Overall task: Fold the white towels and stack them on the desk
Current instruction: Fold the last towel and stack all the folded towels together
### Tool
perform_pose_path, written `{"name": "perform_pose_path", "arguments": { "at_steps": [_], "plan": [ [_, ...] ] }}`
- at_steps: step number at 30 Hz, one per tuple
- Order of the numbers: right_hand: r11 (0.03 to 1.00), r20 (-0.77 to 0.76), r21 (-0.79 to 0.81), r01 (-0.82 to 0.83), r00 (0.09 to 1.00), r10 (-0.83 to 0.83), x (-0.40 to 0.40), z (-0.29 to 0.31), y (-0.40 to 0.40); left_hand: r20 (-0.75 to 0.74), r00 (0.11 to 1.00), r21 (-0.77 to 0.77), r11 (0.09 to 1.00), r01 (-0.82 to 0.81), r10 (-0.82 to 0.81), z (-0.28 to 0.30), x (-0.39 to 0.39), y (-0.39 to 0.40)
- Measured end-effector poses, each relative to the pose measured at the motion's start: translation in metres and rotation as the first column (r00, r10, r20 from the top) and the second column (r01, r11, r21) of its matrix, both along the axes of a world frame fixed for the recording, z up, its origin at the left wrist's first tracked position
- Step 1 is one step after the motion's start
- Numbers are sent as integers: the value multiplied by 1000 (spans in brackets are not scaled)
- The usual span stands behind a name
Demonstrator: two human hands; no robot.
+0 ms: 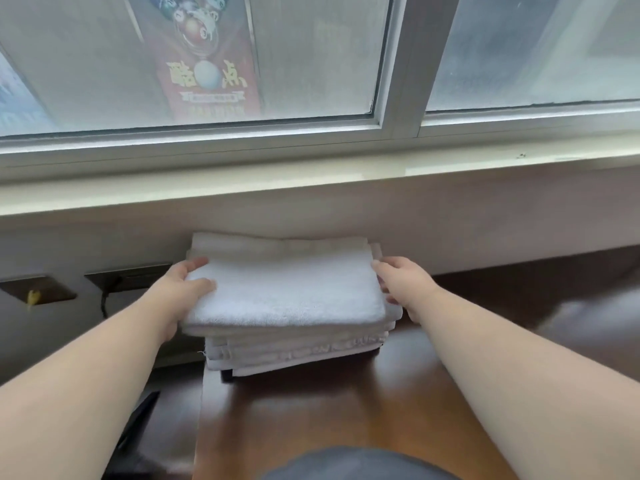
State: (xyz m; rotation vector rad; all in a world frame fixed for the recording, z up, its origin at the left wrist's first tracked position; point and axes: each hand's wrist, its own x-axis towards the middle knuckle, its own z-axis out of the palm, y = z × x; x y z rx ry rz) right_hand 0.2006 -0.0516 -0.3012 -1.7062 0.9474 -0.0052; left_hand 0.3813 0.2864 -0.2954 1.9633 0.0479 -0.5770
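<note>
frosted window [311, 57], red billiards poster [207, 64] behind glass, pale windowsill [311, 181]

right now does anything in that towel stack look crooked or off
Yes. The stack is uneven: lower towels jut out at the front and sit skewed under the top towel, which both hands hold at its sides. It also overhangs the desk's left edge.

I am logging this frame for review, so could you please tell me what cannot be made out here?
- Head view: right hand fingers, hidden behind the stack of folded white terry towels.
- Head view: exact towel count; the layers blur together.
- Head view: pale smear on the dark brown wooden desk, motion-blurred.
- Head view: dark object under the stack, mostly covered.
</note>
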Motion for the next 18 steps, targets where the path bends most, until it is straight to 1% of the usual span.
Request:
{"name": "perform_pose_path", "arguments": {
  "at_steps": [2, 4, 6, 9, 11, 14, 15, 18],
  "plan": [
    [991, -104, -128, -25, 994, 12, 6, -3, 3, -25, 1000, -22, 1000, -16, 16, -8, 3, -2],
    [985, -168, -164, -47, 986, 19, 13, -2, 4, -27, 1000, -11, 1000, -17, 17, -13, 5, -3],
    [989, -232, -130, -69, 972, 38, 21, 0, 5, -14, 1000, 0, 1000, -19, 19, -19, 6, -6],
    [1000, -270, 5, -29, 962, 29, 29, -1, 7, -7, 1000, 8, 1000, -24, 24, -23, 5, -8],
    [999, -224, 31, 6, 975, 2, 32, -1, 5, -5, 999, 9, 999, -49, 49, -21, 6, -8],
    [995, -38, 95, -7, 999, 11, 38, 4, -4, -18, 998, -48, 997, -59, 58, -8, 10, -10],
    [996, 13, 84, -24, 1000, 23, 39, 8, -9, -9, 999, -59, 997, -47, 46, -3, 11, -12],
    [997, 62, -65, -46, 997, 50, 40, 21, -26, 47, 999, -59, 998, -5, 8, 8, 10, -21]
  ]
}}
